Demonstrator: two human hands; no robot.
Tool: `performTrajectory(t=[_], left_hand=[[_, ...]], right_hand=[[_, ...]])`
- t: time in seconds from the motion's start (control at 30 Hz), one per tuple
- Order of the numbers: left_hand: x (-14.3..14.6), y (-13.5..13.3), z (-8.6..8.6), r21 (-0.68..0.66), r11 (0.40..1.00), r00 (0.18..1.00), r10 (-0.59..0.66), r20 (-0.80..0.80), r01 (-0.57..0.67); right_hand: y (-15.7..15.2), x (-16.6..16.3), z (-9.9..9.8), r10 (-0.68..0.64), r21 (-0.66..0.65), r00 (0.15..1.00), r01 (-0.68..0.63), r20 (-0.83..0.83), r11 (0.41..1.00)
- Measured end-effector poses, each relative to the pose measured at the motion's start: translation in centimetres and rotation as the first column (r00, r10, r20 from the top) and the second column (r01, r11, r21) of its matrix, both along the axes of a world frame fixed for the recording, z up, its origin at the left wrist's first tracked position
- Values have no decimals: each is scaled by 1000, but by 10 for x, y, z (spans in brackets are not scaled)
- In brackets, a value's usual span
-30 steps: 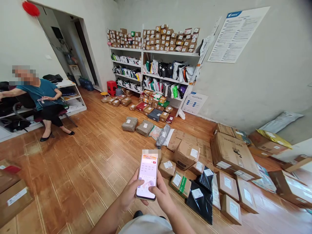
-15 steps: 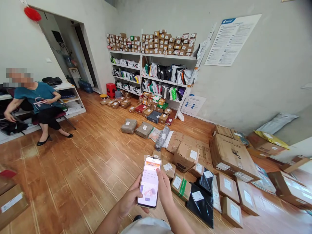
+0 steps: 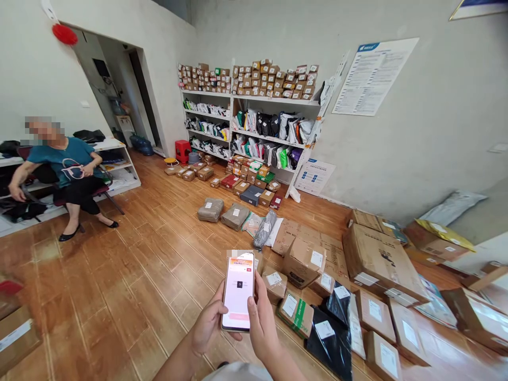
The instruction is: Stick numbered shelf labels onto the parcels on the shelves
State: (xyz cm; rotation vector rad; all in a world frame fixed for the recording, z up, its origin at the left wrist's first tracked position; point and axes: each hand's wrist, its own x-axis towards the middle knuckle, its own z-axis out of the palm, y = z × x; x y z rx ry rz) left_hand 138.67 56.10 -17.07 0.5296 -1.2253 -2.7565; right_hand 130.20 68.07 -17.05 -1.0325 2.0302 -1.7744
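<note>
A smartphone (image 3: 237,296) is held upright in front of me, its lit screen facing me with an orange banner on top and a small dark square in the middle. My left hand (image 3: 209,323) grips its left edge, thumb at the lower left side and fingers passing behind. Along the right edge rests my right hand (image 3: 262,320), thumb beside the screen and fingers curled round the back. The fingers behind the phone are mostly hidden. Just right of my hands, a green-taped box (image 3: 296,314) and a black plastic parcel (image 3: 329,338) lie on the floor.
Cardboard boxes (image 3: 387,264) and bagged parcels cover the floor at right. White shelves (image 3: 273,99) against the back wall hold many labelled packages, with more boxes (image 3: 251,194) before them. At left a person (image 3: 77,164) sits on a chair by a white counter (image 3: 127,182).
My right thumb has moved off the screen down to the phone's right edge. The screen shows a different page. The phone has shifted slightly left, and the view has tilted a little.
</note>
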Motion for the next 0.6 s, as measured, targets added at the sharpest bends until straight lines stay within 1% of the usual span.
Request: performTrajectory(t=[0.17,0.33,0.4,0.47,0.53,0.6], left_hand=[[1,-3,6,2,1000,1000,2,-1,-2],[2,-5,5,-9,1000,1000,5,-3,-5],[2,-6,4,-15,1000,1000,6,2,-6],[2,-8,3,-28,1000,1000,8,12,-8],[1,-9,2,-47,999,1000,1,27,0],[0,-9,2,-71,997,999,-21,41,24]], right_hand=[[-4,0,6,40,-63,998,-37,45,997],[-8,1,8,53,-122,992,-39,111,992],[-12,0,10,34,-159,975,1,218,987],[-18,-3,14,9,-173,933,57,360,983],[-25,-7,17,-4,-145,882,82,470,986],[-31,-10,20,-21,-102,854,87,520,991]])
